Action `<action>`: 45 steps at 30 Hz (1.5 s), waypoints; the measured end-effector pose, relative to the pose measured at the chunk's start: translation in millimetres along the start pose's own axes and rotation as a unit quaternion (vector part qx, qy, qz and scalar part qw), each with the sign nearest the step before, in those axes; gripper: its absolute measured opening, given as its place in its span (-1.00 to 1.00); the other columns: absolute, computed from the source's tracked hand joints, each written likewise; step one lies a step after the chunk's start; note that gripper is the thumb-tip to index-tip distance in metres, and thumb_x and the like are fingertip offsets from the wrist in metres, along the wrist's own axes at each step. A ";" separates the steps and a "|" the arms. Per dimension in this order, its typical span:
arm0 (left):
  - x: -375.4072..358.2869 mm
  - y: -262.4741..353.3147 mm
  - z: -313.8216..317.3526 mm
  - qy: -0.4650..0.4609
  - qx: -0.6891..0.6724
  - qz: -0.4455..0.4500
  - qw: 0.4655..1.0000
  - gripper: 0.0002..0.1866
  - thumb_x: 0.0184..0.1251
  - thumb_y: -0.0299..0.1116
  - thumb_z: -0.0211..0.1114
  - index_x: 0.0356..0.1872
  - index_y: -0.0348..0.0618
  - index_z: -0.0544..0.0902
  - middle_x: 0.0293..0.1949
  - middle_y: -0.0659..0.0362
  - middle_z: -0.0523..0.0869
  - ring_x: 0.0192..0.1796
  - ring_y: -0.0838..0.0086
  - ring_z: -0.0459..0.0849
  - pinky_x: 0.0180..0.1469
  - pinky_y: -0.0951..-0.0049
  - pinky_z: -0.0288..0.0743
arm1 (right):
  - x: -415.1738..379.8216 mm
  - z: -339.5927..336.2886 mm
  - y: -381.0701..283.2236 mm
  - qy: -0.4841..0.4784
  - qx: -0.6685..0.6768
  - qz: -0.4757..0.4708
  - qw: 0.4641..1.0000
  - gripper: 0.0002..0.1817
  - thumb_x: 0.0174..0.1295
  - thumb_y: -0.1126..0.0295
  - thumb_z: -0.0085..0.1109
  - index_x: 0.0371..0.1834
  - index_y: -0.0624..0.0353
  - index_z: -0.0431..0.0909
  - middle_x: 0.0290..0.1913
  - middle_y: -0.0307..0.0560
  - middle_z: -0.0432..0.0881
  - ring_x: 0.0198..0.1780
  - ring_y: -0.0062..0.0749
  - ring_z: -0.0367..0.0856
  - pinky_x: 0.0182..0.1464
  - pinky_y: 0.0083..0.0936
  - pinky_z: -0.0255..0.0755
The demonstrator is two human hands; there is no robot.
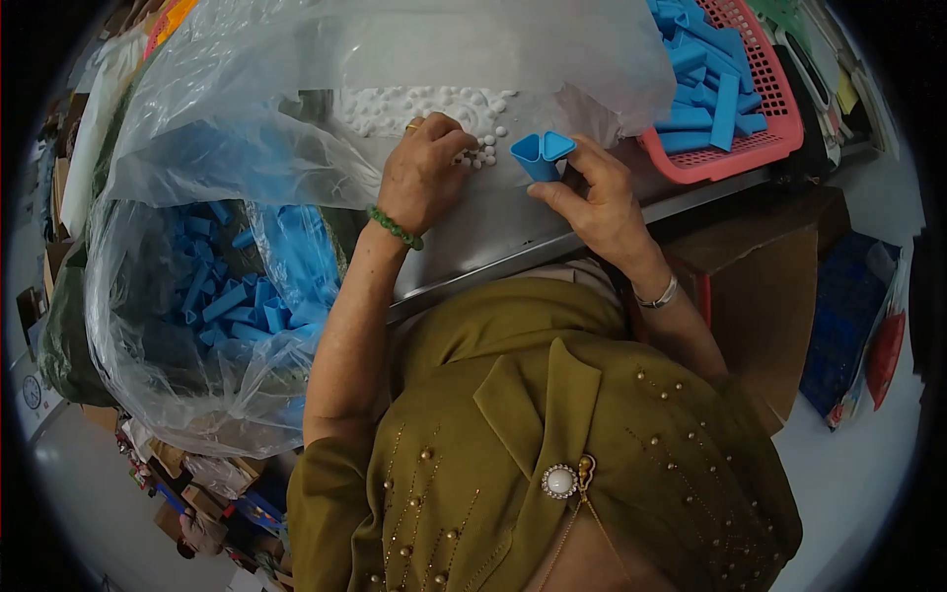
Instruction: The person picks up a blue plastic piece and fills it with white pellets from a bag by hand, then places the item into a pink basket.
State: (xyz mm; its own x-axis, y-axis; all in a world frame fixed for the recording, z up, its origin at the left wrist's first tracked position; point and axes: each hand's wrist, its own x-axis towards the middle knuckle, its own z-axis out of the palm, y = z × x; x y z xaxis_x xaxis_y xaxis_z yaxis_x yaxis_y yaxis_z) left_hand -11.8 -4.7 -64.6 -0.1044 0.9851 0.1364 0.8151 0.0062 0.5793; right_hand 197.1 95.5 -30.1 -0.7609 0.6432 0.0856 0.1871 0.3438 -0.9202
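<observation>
My right hand point(599, 197) pinches two blue triangular plastic tubes point(539, 168) side by side, their three-cornered ends facing up. One end is open and hollow; the other looks closed or shallow. My left hand point(424, 170) reaches down with curled fingers at the near edge of a spread of small white round pieces point(395, 109) on the metal table point(464, 242). Its fingertips are partly hidden, and I cannot make out what lies between them. A few white pieces point(485, 156) sit loose right beside those fingers.
At the right stands a pink basket point(784, 138) filled with blue tubes point(725, 104). To the left, a clear plastic bag point(118, 326) holds many more blue tubes point(232, 301). Plastic sheeting point(473, 44) covers the table's far side. A cardboard box point(764, 306) stands below the table at right.
</observation>
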 end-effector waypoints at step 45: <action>-21.8 13.2 23.4 0.128 -0.065 -0.177 0.974 -0.71 -0.10 -0.62 0.31 -0.24 -0.22 0.60 -0.35 0.07 0.56 -0.34 0.27 0.60 -0.21 0.38 0.51 | 49.2 31.3 9.1 -0.159 -0.351 -0.054 0.921 -0.77 -0.07 0.52 0.29 -0.27 0.17 0.65 -0.29 0.03 0.59 -0.18 0.02 0.60 -0.13 -0.16 0.47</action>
State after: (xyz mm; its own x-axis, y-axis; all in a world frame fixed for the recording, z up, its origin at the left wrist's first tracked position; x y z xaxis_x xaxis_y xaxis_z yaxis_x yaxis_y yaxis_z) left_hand 14.6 -22.1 -78.8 -0.5187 0.8495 0.0960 0.6246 0.2999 0.7211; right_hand 141.9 108.8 -46.2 -0.9214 0.3844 -0.0568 0.3699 0.8233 -0.4305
